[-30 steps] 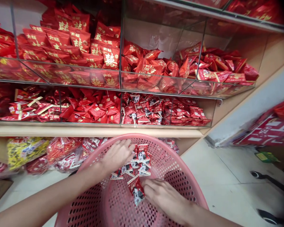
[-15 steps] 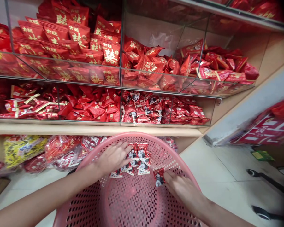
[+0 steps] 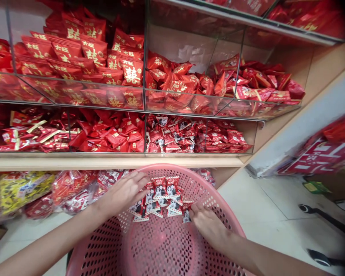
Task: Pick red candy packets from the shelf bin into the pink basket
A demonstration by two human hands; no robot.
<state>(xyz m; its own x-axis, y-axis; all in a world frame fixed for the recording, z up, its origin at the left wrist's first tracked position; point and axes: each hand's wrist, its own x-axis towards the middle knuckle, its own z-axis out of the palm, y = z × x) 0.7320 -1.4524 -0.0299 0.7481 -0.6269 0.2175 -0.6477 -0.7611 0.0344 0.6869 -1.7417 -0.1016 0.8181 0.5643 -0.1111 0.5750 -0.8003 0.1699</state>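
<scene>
A pink perforated plastic basket (image 3: 161,253) stands in front of me. On its inner far wall lie several small red candy packets (image 3: 160,188) with black-and-white printed figures, laid in rough rows. My left hand (image 3: 128,191) is over the basket's left side, its fingers stretched out and apart beside the leftmost packets; whether the fingertips touch them I cannot tell. At the right end of the rows, my right hand (image 3: 208,222) pinches one more candy packet (image 3: 186,213) by its edge, close against the others.
A wooden shelf (image 3: 74,164) with clear-fronted compartments holds heaps of red wrapped sweets (image 3: 132,71). Beneath it lie bagged sweets, one bag yellow (image 3: 25,189). To the right are a tiled floor (image 3: 264,230), dark chair-like legs (image 3: 327,220) and a red printed bag (image 3: 319,157).
My right hand has moved left with its candy packet, bringing it up to the rows. My left hand has drawn back a little left, uncovering another packet. The view has shifted slightly.
</scene>
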